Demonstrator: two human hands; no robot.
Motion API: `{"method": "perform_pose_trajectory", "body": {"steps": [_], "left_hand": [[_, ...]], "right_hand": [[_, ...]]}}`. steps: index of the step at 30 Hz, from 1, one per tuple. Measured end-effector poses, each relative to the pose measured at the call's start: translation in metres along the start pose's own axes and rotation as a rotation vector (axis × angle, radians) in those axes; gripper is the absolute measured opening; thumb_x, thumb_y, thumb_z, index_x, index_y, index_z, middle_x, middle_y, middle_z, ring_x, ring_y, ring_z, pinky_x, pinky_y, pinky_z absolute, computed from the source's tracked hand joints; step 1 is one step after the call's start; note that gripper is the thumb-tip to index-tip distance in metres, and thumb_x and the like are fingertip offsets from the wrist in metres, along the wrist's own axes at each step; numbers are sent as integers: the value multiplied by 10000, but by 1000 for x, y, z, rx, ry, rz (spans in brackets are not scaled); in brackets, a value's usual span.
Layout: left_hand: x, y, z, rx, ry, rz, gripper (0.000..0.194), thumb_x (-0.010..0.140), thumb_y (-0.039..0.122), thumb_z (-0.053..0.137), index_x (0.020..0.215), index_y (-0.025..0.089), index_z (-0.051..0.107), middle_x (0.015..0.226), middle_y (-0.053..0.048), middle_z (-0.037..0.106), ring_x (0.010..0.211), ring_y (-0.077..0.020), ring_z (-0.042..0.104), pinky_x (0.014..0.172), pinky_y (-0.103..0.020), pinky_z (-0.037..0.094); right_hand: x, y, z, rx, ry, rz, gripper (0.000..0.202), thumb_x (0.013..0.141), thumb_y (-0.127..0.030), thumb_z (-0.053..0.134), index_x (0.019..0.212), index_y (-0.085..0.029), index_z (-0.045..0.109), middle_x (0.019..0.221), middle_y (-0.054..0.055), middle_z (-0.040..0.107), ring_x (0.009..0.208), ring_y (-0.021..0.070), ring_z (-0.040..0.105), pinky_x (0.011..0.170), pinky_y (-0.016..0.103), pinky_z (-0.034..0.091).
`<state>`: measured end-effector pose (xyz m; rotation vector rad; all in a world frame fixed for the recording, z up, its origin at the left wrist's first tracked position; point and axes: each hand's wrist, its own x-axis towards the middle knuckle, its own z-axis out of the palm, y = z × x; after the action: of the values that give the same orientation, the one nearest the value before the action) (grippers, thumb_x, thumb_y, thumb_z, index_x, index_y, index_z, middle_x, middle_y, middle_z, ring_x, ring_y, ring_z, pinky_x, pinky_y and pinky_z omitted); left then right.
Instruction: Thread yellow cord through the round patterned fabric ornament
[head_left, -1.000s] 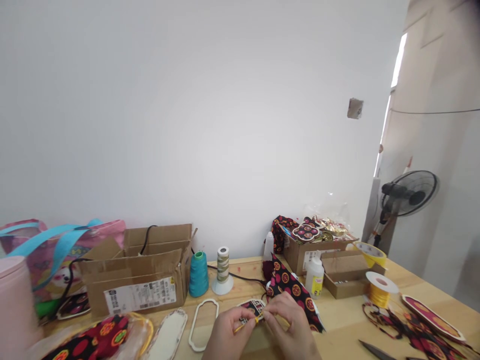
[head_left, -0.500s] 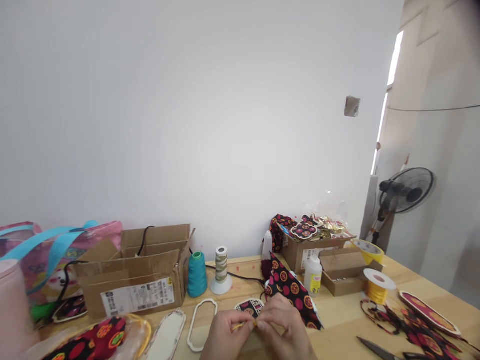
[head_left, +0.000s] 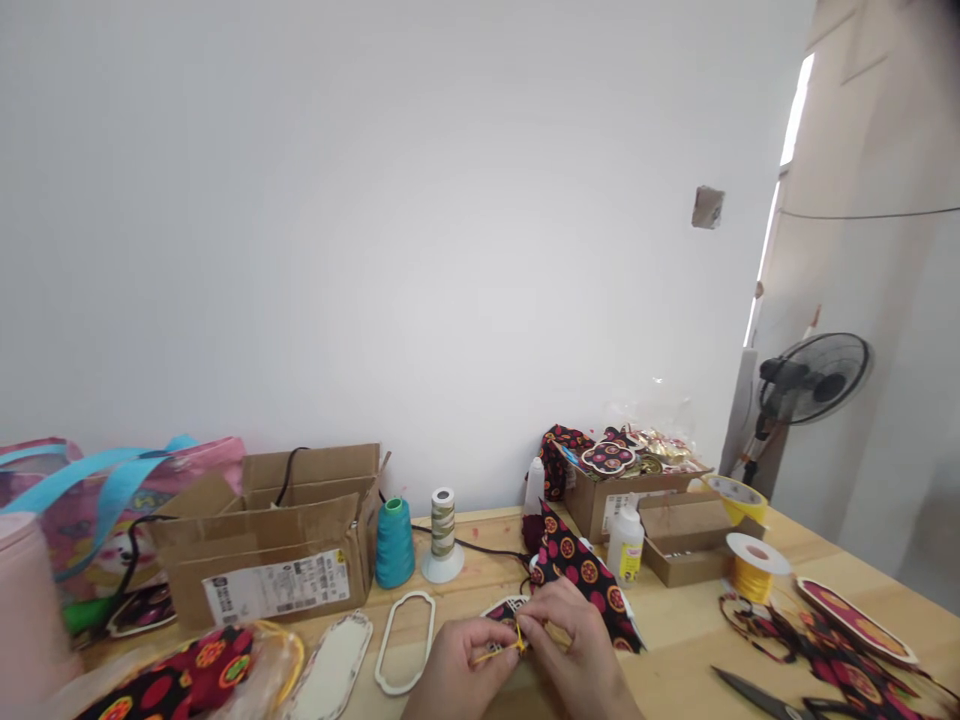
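My left hand (head_left: 457, 665) and my right hand (head_left: 577, 640) meet low in the middle of the view over the wooden table (head_left: 675, 640). Both pinch a thin yellow cord (head_left: 501, 648) that runs between the fingertips, knotted near my right thumb. Just behind the fingers lies a small fabric-covered piece (head_left: 504, 608) with a white lattice edge. A strip of black cloth with red and orange circles (head_left: 581, 580) rises behind my right hand.
A white oval frame (head_left: 405, 640) and an oval card (head_left: 334, 665) lie to the left. Behind stand a cardboard box (head_left: 277, 555), a teal thread cone (head_left: 394, 545), a striped spool (head_left: 443, 535), a glue bottle (head_left: 627, 545). Yellow cord spool (head_left: 754, 572), scissors (head_left: 757, 692) and a fan (head_left: 814, 380) are right.
The hands have stayed together on the yellow cord and shifted slightly right; the fingers have worked the cord, and a small knot or loop now shows by the right thumb.
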<state>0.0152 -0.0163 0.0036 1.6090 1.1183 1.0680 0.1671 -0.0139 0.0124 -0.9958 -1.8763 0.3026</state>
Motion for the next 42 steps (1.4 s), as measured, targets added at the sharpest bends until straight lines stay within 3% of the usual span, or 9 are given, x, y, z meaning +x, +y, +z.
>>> {"method": "perform_pose_trajectory", "body": {"steps": [5,15,23,42], "left_hand": [[2,-1,-1,-30,-39,6,232,646,296,595,764,129,703,795,-88,712,777,-228,608,717,-292,448],[2,-3,-3,-127,-87,-50,315,623,418,617,721,132,707,690,-47,697,632,-165,576,596,-240,423],[2,-5,-4,-87,-56,-59,353,629,439,600,748,122,697,741,-69,699,695,-185,584,645,-258,432],[1,1,0,107,9,35,253,711,292,494,714,131,690,743,-63,707,729,-199,611,663,-243,453]], "right_hand": [[1,2,1,-17,-6,-11,162,797,-209,514,681,-211,627,676,13,611,681,154,531,657,266,397],[1,1,1,-49,-21,-46,163,798,-205,515,682,-213,630,647,11,603,663,154,526,635,262,391],[0,3,2,-32,-12,-44,164,798,-202,509,684,-201,626,653,17,601,675,154,521,632,254,390],[2,1,-2,-57,-20,-46,147,787,-179,514,687,-197,620,662,15,613,667,147,541,704,277,376]]}}
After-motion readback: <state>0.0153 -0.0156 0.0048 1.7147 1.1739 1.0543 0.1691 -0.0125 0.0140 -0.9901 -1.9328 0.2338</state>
